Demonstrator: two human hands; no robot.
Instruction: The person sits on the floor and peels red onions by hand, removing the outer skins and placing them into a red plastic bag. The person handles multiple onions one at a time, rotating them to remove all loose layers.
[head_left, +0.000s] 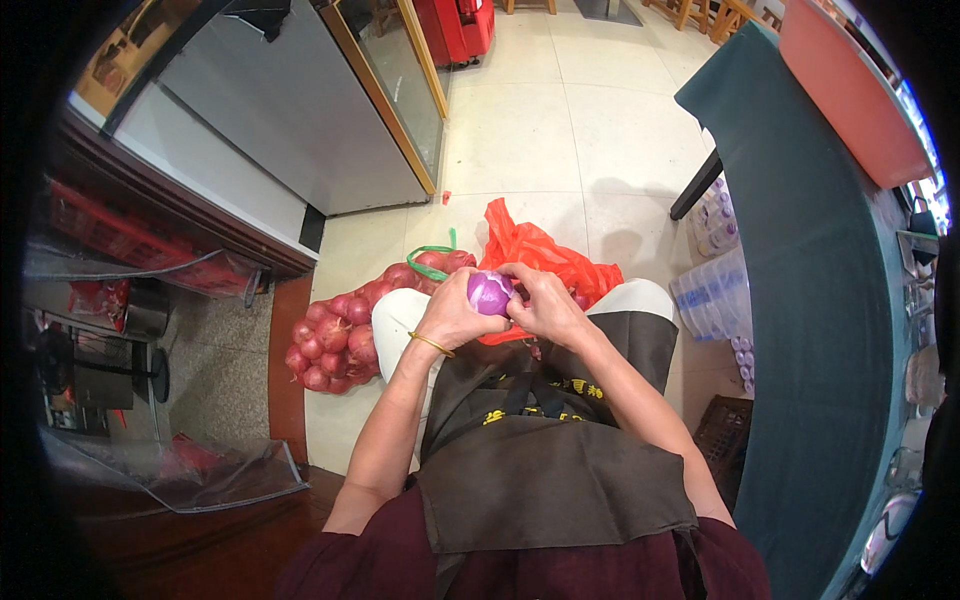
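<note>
Between my knees I hold a purple onion (489, 294), its surface shiny with pale streaks. My left hand (454, 306) wraps around its left side, a gold-coloured bangle at the wrist. On the other side, the fingers and thumb of my right hand (546, 301) pinch the onion's right edge. Below and beyond it lies a crumpled red plastic bag (536, 244) on the floor, with some dark red pieces partly hidden by my right hand. A net sack of red onions (337, 337) rests by my left knee, with a green tie (427, 262) at its far end.
To the right stands a table with a dark green cloth (814, 300), bearing a pink basin (847, 97). Stacked clear plastic cups (712, 292) and a brown crate (724, 435) sit beneath it. At left are a doorway with clear plastic curtain strips (202, 480) and a grey panel (292, 105).
</note>
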